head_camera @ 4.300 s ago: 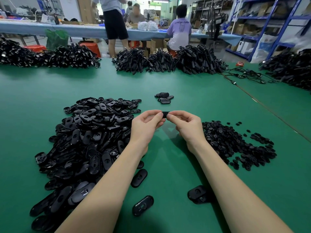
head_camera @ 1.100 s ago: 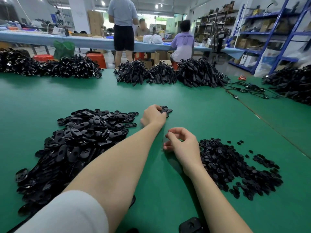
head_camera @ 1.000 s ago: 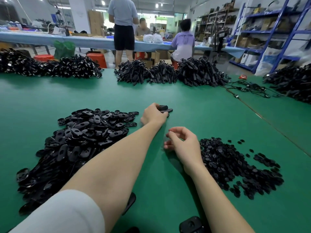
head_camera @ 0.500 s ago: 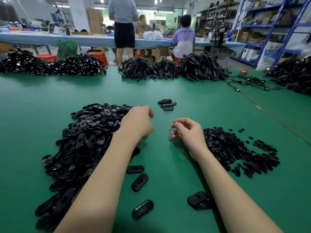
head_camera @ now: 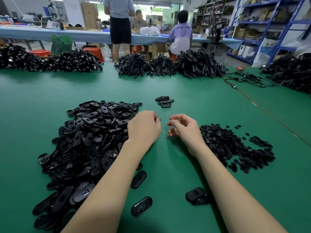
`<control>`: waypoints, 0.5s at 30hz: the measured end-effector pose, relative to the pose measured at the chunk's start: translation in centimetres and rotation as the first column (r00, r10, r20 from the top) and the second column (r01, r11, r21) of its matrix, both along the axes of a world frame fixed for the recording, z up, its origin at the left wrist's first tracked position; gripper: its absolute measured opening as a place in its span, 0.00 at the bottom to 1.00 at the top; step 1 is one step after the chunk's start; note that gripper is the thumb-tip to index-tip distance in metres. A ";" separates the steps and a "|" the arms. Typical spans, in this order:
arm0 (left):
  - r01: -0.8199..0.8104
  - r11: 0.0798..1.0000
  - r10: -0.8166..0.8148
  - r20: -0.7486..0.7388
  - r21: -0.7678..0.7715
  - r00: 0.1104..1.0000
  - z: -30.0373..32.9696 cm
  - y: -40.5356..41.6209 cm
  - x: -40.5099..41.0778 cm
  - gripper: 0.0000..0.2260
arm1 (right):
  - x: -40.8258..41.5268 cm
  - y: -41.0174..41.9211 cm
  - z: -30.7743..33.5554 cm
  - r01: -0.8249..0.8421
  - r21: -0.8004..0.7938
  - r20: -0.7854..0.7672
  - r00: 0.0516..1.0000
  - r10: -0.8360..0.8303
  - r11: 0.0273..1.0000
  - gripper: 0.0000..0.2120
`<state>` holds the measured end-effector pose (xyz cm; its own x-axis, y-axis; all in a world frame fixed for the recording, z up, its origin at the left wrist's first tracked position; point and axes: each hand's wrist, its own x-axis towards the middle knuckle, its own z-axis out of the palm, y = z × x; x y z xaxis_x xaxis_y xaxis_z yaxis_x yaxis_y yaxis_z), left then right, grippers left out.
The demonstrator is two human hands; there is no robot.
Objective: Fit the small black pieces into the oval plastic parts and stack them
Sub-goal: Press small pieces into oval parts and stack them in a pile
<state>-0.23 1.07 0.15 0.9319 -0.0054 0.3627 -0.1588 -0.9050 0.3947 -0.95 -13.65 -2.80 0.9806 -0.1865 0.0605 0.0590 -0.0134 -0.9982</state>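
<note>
No brand or label can be read; pale lettering on the back of a seated person's lilac shirt (head_camera: pixel 180 33) is too small to make out. The desk (head_camera: pixel 42 101) wears a smooth green mat. On its left lies a big heap of glossy black oval plastic parts (head_camera: pixel 87 140), each a flat shell with a slot or hole at its middle. On its right spreads a lower scatter of small matte black pieces (head_camera: pixel 235 147). Beyond the hands, a little stack of finished ovals (head_camera: pixel 164 101) sits well apart from both heaps. The left hand (head_camera: pixel 143 127) hovers at the heap's edge, fingers (head_camera: pixel 155 119) curled under; whether they hold anything cannot be told. The right hand (head_camera: pixel 184 130) rests beside the small pieces, its fingers loosely curled and holding nothing. Far bundles of black cable parts (head_camera: pixel 168 66) line the desk's back edge.
</note>
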 end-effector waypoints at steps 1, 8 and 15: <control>0.040 0.981 -0.045 -0.022 -0.190 0.999 -0.2 -0.5 -0.1 0.08 | 0.0 0.0 0.1 -0.018 0.007 -0.006 1.000 0.018 1.000 0.05; 0.067 0.467 -0.345 -0.111 -0.882 0.932 -3.4 -2.3 -0.4 0.08 | 0.2 -1.4 1.3 0.055 -0.187 0.050 0.998 -0.047 0.981 0.05; 0.085 0.484 -0.350 -0.104 -0.871 0.931 -4.0 -2.6 -0.2 0.08 | 0.3 -4.7 2.4 0.166 -0.597 0.150 0.984 -0.094 0.785 0.03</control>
